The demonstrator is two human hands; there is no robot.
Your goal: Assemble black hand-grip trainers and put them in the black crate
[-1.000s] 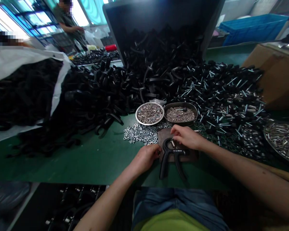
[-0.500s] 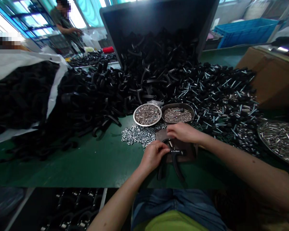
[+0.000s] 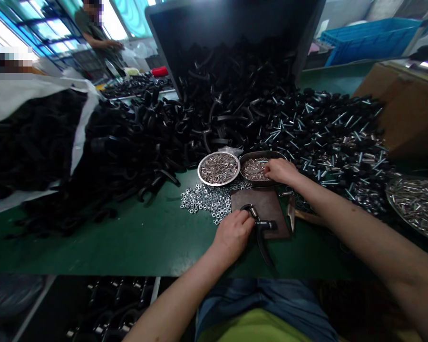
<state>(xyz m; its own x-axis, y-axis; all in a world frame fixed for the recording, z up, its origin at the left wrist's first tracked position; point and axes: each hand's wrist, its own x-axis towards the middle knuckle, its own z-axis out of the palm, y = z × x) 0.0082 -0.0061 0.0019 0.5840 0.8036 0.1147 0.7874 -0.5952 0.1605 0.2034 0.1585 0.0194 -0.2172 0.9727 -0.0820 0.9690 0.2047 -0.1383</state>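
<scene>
A black hand grip strengthener (image 3: pixel 262 237) with a metal spring lies partly on a brown square plate (image 3: pixel 271 204). My left hand (image 3: pixel 234 235) is closed around its left handle, which the fingers mostly cover. My right hand (image 3: pixel 281 170) reaches into the dark oval tray (image 3: pixel 248 182) of small metal parts, its fingertips together among them. Whether it pinches a part cannot be made out. To the left of that tray stands a round metal dish (image 3: pixel 200 176) of small fasteners. Loose nuts (image 3: pixel 207 202) lie spread in front of the dish.
A hammer (image 3: pixel 291 213) lies right of the plate. Black handles (image 3: pixel 171 123) heap up behind, below a large grey bin (image 3: pixel 160 42). Knobs with bolts (image 3: pixel 306 128) pile at right, near a cardboard box (image 3: pixel 406 104) and a pan of pins (image 3: pixel 419 206). Another person (image 3: pixel 98 42) stands far left.
My right hand has moved from above the plate, up and right, into the oval tray. The plate and hammer are now uncovered. My left hand stays at the hand grip.
</scene>
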